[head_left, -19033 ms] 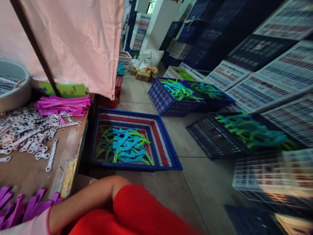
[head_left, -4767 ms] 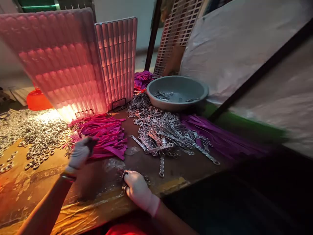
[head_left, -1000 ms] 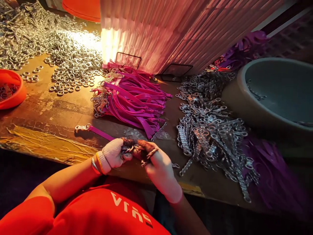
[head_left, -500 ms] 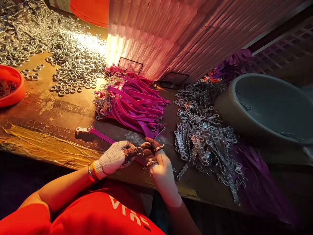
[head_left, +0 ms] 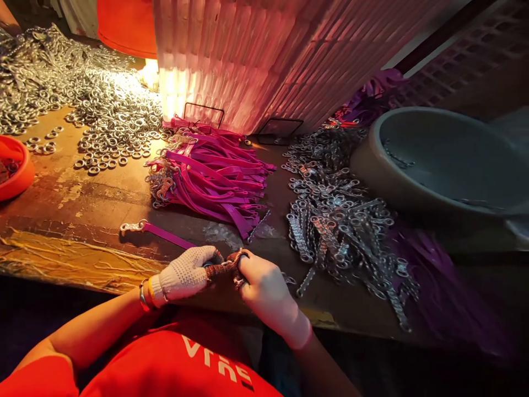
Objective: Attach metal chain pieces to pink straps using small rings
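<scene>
My left hand (head_left: 185,274) and my right hand (head_left: 264,289), both in white knit gloves with brown fingertips, meet at the table's near edge. Their fingertips pinch the near end of a single magenta strap (head_left: 167,235) that carries a metal clasp (head_left: 131,226) at its far left end. What small part sits between the fingers is hidden. Behind the hands lies a pile of magenta straps (head_left: 215,179) with clasps. To the right lies a heap of metal chain links (head_left: 339,218).
Silver rings (head_left: 103,124) are spread at the back left. An orange bowl (head_left: 14,176) sits at the left edge, a grey basin (head_left: 438,165) at the right. A ribbed pink panel (head_left: 264,60) stands behind. Purple straps (head_left: 450,286) lie at the right front.
Both hands have closed together on the strap's end and shifted slightly toward me. The view has drifted a little to the right.
</scene>
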A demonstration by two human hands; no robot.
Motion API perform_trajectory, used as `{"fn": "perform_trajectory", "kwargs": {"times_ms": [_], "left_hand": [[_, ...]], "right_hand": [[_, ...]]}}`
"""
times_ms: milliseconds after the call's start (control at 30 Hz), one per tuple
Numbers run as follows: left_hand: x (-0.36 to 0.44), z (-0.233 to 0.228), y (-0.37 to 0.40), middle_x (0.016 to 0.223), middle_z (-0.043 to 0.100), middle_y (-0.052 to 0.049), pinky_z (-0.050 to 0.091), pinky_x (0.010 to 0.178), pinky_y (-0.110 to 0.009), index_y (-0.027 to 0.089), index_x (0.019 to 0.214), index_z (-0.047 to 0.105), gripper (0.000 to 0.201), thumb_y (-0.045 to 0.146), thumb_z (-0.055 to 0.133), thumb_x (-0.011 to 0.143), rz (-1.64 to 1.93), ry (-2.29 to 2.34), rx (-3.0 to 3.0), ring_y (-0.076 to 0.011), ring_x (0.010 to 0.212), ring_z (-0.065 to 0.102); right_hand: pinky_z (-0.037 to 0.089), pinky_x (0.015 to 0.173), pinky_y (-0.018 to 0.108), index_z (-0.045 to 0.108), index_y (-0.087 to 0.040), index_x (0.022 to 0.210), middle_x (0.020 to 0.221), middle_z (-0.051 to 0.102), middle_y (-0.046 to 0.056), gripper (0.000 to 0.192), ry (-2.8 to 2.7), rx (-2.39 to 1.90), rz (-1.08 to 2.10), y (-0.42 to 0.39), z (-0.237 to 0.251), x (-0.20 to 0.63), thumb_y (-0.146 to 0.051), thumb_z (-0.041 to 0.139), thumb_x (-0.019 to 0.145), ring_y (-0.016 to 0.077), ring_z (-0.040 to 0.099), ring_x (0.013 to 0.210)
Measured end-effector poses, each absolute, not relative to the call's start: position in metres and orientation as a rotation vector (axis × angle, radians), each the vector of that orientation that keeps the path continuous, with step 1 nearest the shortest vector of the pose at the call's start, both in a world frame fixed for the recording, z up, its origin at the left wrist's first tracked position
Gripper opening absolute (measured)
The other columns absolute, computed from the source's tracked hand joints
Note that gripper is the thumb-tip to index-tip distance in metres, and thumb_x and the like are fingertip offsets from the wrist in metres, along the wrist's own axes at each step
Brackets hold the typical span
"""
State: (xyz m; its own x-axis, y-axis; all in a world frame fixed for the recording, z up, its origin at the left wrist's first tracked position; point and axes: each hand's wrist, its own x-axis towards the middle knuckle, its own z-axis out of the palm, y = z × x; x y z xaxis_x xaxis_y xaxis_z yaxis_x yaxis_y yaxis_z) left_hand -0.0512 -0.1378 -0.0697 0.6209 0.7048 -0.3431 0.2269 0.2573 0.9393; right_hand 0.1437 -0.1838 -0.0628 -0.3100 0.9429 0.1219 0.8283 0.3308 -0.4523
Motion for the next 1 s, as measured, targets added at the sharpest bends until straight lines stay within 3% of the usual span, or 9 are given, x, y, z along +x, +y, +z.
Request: {"fn": "perform_trajectory", "kwargs": {"times_ms": [133, 300, 400, 500, 600, 700, 900, 1000], "left_hand": [[-0.047, -0.070, -0.139, 0.054, 0.052, 0.004, 0.026, 0.039, -0.018, 0.017, 0.077, 0.054, 0.032, 0.046, 0.061, 0.087, 0.306, 0.766, 1.084, -0.0065, 0.042, 0.036], [-0.045, -0.075, -0.141, 0.052, 0.044, 0.008, 0.018, 0.034, -0.019, 0.020, 0.081, 0.048, 0.030, 0.047, 0.062, 0.086, 0.380, 0.741, 0.759, -0.0062, 0.035, 0.026], [-0.042, -0.066, -0.121, 0.059, 0.051, 0.003, 0.028, 0.039, -0.020, 0.018, 0.079, 0.056, 0.028, 0.044, 0.057, 0.088, 0.355, 0.847, 1.139, -0.0082, 0.042, 0.037], [-0.027, -0.051, -0.079, 0.082, 0.065, -0.007, 0.046, 0.067, -0.026, 0.015, 0.086, 0.067, 0.019, 0.029, 0.055, 0.089, 0.457, 1.057, 1.912, -0.0174, 0.074, 0.060], [0.000, -0.042, -0.034, 0.104, 0.067, -0.016, 0.046, 0.090, -0.036, 0.010, 0.105, 0.069, 0.026, 0.017, 0.048, 0.091, 0.319, 1.279, 2.408, -0.0273, 0.099, 0.063], [0.025, -0.041, -0.007, 0.103, 0.067, -0.021, 0.048, 0.090, -0.040, 0.006, 0.111, 0.068, 0.031, 0.013, 0.044, 0.093, 0.078, 1.392, 2.482, -0.0300, 0.099, 0.066], [0.029, -0.048, -0.003, 0.105, 0.067, -0.019, 0.049, 0.088, -0.034, 0.008, 0.112, 0.068, 0.029, 0.015, 0.050, 0.090, 0.012, 1.406, 2.477, -0.0267, 0.098, 0.066], [0.022, -0.046, -0.014, 0.110, 0.064, -0.021, 0.050, 0.086, -0.035, 0.007, 0.110, 0.068, 0.029, 0.016, 0.049, 0.090, 0.065, 1.396, 2.491, -0.0272, 0.097, 0.066]], "right_hand": [[0.030, 0.055, 0.029, 0.052, -0.020, 0.066, 0.065, 0.055, 0.001, 0.011, -2.285, -1.615, 0.267, -0.191, -0.056, 0.135, -0.012, 0.051, 0.073, 0.0140, 0.047, 0.056], [0.034, 0.058, 0.030, 0.062, -0.018, 0.074, 0.074, 0.063, 0.008, 0.011, -2.136, -1.615, -0.016, -0.210, -0.071, 0.121, -0.017, 0.051, 0.077, 0.0187, 0.054, 0.063], [0.038, 0.060, 0.028, 0.065, -0.018, 0.086, 0.073, 0.065, 0.005, 0.018, -2.027, -1.682, 0.151, -0.207, -0.083, 0.126, -0.013, 0.048, 0.084, 0.0180, 0.057, 0.064], [0.037, 0.059, 0.028, 0.064, -0.019, 0.081, 0.071, 0.066, 0.005, 0.017, -1.962, -1.869, 0.169, -0.188, -0.089, 0.132, -0.010, 0.050, 0.083, 0.0182, 0.058, 0.063], [0.038, 0.061, 0.030, 0.065, -0.018, 0.077, 0.083, 0.070, 0.009, 0.015, -2.110, -2.005, 0.049, -0.164, -0.090, 0.135, -0.007, 0.056, 0.076, 0.0205, 0.061, 0.072], [0.037, 0.061, 0.029, 0.066, -0.018, 0.080, 0.089, 0.071, 0.010, 0.015, -2.246, -2.077, 0.009, -0.151, -0.091, 0.151, -0.006, 0.059, 0.074, 0.0205, 0.063, 0.076], [0.027, 0.051, 0.029, 0.065, -0.017, 0.073, 0.071, 0.066, 0.010, 0.016, -1.923, -2.435, -0.165, -0.166, -0.092, 0.222, -0.005, 0.054, 0.075, 0.0190, 0.056, 0.058], [0.034, 0.055, 0.029, 0.068, -0.017, 0.078, 0.073, 0.067, 0.010, 0.020, -1.864, -2.319, -0.192, -0.179, -0.087, 0.224, -0.005, 0.052, 0.075, 0.0206, 0.059, 0.063]]}}
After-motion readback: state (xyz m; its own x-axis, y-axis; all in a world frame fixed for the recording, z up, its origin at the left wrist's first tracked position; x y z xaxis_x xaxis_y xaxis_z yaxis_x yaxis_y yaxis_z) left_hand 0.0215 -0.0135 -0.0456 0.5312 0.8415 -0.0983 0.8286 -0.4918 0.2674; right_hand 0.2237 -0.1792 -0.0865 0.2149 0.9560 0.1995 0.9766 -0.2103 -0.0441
